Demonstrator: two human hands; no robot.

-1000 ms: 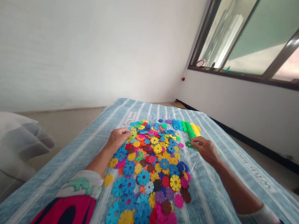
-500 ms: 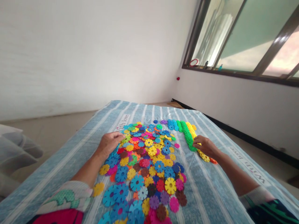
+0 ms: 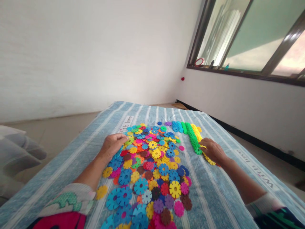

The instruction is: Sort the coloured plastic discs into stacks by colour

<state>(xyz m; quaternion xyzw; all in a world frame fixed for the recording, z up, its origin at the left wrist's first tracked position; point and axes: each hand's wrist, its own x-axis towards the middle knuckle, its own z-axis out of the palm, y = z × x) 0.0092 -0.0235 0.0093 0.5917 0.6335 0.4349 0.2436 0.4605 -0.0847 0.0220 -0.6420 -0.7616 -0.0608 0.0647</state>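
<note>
A loose pile of flat, notched plastic snowflake discs point(image 3: 156, 154) in many colours spreads over the striped cloth. At the pile's far left edge my left hand point(image 3: 114, 143) is closed in a pinch beside a lime-green disc point(image 3: 130, 140); what it holds, if anything, is hidden. To the right, overlapping discs lie in rows sorted by colour. My right hand point(image 3: 213, 150) has its fingers curled together over the yellow row point(image 3: 195, 131), close to the near end of the green row point(image 3: 193, 140). Its fingertips hide whatever is under them.
Light blue and purple discs point(image 3: 168, 123) continue the sorted group at the far side. A single pink disc point(image 3: 181, 148) lies between pile and rows. The bed-like surface has a blue striped cloth point(image 3: 71, 165). White sheer fabric point(image 3: 19, 152) hangs at left; a window point(image 3: 250, 38) is at right.
My right hand has shifted slightly toward me along the yellow row, now covering most of the orange disc at its near end. My left hand stays at the pile's edge.
</note>
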